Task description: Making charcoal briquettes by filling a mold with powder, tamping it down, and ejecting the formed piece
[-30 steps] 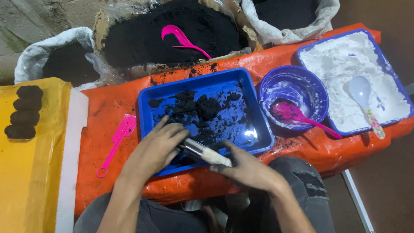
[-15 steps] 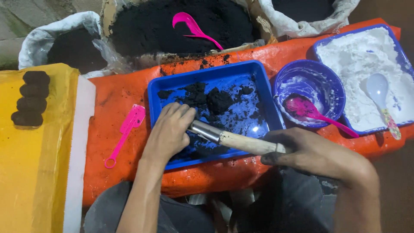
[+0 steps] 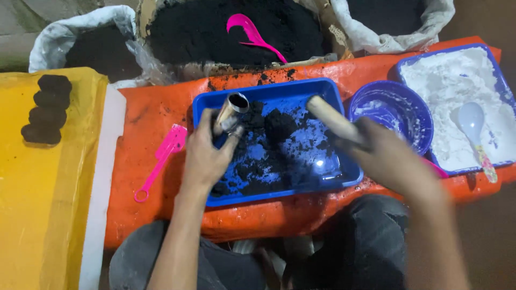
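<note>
Already tilted, the metal tube (image 3: 231,111) sits pinched in the left hand (image 3: 207,156) over the blue tray (image 3: 322,86) — loose black powder could spill onto the orange bench (image 3: 156,110). Further right, the right hand (image 3: 389,158) clamps a wooden rod (image 3: 333,119) — blurred, so a careless swing might knock the purple bowl (image 3: 392,110).

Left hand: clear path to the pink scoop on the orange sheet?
Probably not yet: the left hand is full, gripping a metal tube. The pink scoop lies uncovered beside it.
</note>
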